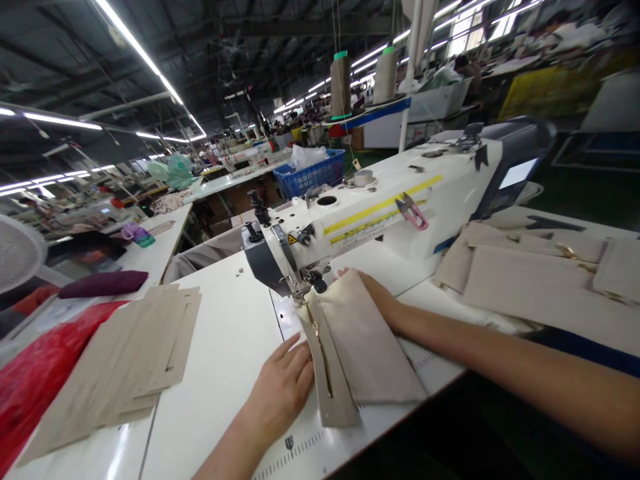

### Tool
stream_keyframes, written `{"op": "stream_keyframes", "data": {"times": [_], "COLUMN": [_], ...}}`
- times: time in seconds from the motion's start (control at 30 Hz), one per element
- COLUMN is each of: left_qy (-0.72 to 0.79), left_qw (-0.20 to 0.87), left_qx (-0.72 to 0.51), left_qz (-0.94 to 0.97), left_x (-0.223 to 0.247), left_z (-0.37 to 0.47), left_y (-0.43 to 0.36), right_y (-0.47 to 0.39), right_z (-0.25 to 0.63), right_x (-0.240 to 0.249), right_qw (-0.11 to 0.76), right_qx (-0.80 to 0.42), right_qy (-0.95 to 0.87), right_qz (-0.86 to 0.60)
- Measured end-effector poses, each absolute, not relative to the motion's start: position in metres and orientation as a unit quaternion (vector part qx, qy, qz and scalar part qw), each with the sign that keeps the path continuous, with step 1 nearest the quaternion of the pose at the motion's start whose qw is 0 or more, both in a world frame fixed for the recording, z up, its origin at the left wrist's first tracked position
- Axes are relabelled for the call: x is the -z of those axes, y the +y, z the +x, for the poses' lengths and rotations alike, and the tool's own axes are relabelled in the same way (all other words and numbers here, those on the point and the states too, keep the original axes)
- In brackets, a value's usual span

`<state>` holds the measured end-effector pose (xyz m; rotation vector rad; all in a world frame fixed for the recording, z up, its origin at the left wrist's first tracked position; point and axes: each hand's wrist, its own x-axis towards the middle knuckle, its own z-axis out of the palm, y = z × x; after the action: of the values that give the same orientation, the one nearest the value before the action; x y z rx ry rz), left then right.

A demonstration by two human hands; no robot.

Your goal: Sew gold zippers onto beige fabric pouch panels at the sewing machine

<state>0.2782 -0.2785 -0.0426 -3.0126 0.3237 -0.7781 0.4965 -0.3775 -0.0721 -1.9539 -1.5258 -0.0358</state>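
A beige fabric strip with a zipper and a gold-coloured pull (315, 327) lies under the presser foot (301, 293) of a white sewing machine (390, 207). Joined or laid against its right side is a wider beige fabric panel (373, 347), reaching toward the table's front edge. My left hand (283, 380) rests on the table with fingers stretched out, their tips touching the strip's left edge. Behind the panel's upper right edge is my right hand (380, 300). Only a few of its fingertips show past the fabric, and the panel hides the rest of its fingers.
Flat beige pieces (130, 353) lie stacked at left, beside red plastic (50, 367). More beige fabric pieces with zippers (530, 280) are piled at right. Pink-handled snips (413, 212) sit against the machine arm. Thread cones (341, 87) and a blue basket (310, 175) stand behind.
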Motion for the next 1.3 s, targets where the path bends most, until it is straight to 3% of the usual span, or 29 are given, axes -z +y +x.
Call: {"op": "stream_keyframes", "data": {"times": [0.1, 0.27, 0.43, 0.63, 0.97, 1.13, 1.3], "left_qy": [0.036, -0.06, -0.103, -0.115, -0.13, -0.133, -0.137], "left_qw": [-0.062, -0.065, -0.064, -0.041, -0.044, -0.057, -0.046], "left_qx": [0.213, 0.186, 0.152, 0.155, 0.186, 0.195, 0.217], "left_qz": [-0.974, -0.979, -0.981, -0.98, -0.973, -0.97, -0.965], "left_x": [0.044, 0.053, 0.054, 0.052, 0.061, 0.064, 0.069], "left_z": [0.28, 0.297, 0.301, 0.301, 0.299, 0.297, 0.294], "left_y": [-0.279, -0.271, -0.275, -0.281, -0.281, -0.28, -0.279], "right_y": [-0.375, -0.379, -0.386, -0.369, -0.357, -0.374, -0.374], "right_z": [0.513, 0.519, 0.526, 0.531, 0.526, 0.474, 0.453], "right_x": [0.085, 0.09, 0.075, 0.06, 0.062, 0.056, 0.063], "right_qw": [0.355, 0.394, 0.504, 0.372, 0.247, 0.252, 0.267], "right_qx": [-0.018, -0.063, -0.071, -0.058, 0.065, 0.074, 0.041], "right_qy": [-0.591, -0.587, -0.409, -0.41, -0.534, -0.715, -0.721], "right_qz": [-0.724, -0.704, -0.757, -0.831, -0.806, -0.648, -0.638]}}
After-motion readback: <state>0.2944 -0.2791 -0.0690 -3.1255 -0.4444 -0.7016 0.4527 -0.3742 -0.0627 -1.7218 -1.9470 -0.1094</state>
